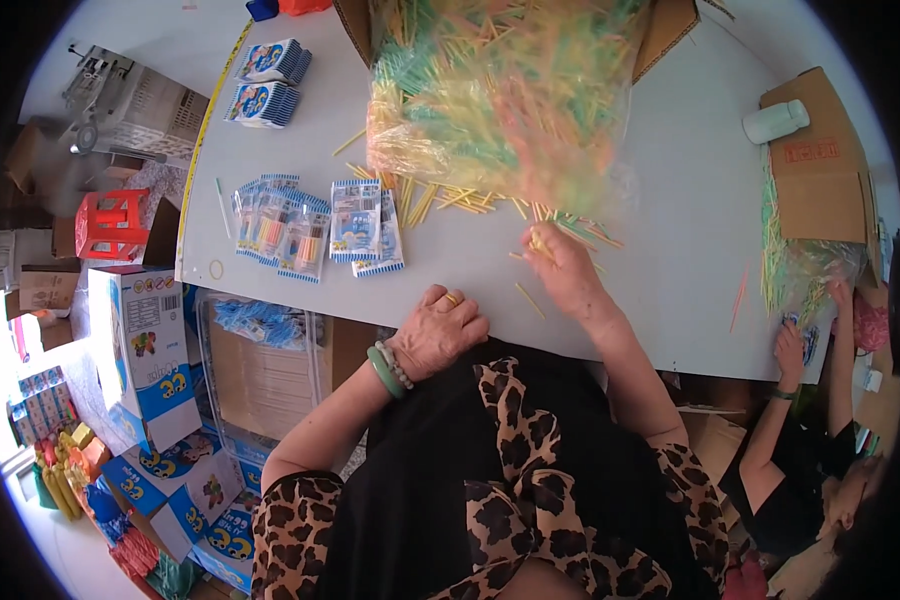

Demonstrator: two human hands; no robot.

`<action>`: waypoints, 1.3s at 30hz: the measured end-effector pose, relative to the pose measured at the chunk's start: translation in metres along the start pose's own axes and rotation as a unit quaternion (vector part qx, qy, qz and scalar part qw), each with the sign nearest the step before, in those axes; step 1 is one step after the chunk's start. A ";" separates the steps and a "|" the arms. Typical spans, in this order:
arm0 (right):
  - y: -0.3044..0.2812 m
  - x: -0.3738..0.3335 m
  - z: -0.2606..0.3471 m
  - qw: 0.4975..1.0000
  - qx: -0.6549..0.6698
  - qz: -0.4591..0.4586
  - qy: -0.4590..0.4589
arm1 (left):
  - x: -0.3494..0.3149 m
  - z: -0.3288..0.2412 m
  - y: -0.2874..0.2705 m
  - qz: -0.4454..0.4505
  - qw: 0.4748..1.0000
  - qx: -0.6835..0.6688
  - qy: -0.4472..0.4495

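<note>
My right hand (567,272) is closed, its fingertips pinching a few short thin yellow sticks (538,242) just above the table. My left hand (438,328), with a ring and wrist bangles, rests curled on the table's near edge; no object shows in it. Beyond my right hand a clear plastic bag (500,110) full of thin yellow, green and pink sticks spills from an open carton (667,38). Loose yellow sticks (460,197) lie along the bag's near side. Left of them are small printed packets (356,222), and farther left overlapping clear-fronted packets (288,232) with coloured sticks inside.
Two stacks of blue-and-white packets (262,103) stand at the table's far left. A bin of blue packets (260,325) and printed cartons (150,350) are below left. At right, a co-worker's hands (790,350) work beside another carton (820,190) and a white jar (776,121).
</note>
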State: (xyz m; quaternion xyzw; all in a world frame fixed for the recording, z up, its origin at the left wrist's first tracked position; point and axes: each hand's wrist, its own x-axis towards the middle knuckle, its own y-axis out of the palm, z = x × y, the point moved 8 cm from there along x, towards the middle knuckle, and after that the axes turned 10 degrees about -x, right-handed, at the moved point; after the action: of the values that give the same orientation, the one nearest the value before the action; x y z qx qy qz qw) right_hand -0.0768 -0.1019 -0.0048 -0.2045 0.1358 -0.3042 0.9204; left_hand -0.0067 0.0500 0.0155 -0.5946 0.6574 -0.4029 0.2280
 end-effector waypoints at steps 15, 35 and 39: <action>0.022 -0.028 0.015 0.938 -0.346 0.018 -0.015 | 0.024 0.029 -0.016 -0.180 0.963 -0.077 -0.186; 0.056 0.010 -0.001 0.991 0.043 0.045 0.118 | 0.010 0.062 0.004 -0.402 0.639 -0.601 -0.262; 0.055 0.012 0.009 0.992 0.051 0.056 0.101 | 0.005 0.059 0.008 -0.380 0.609 -0.630 -0.297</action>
State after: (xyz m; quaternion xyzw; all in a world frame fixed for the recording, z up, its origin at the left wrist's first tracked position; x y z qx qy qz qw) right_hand -0.0363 -0.0666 -0.0240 -0.1171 0.2240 -0.2775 0.9269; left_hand 0.0338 0.0299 -0.0241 -0.8749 0.3608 0.2585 -0.1937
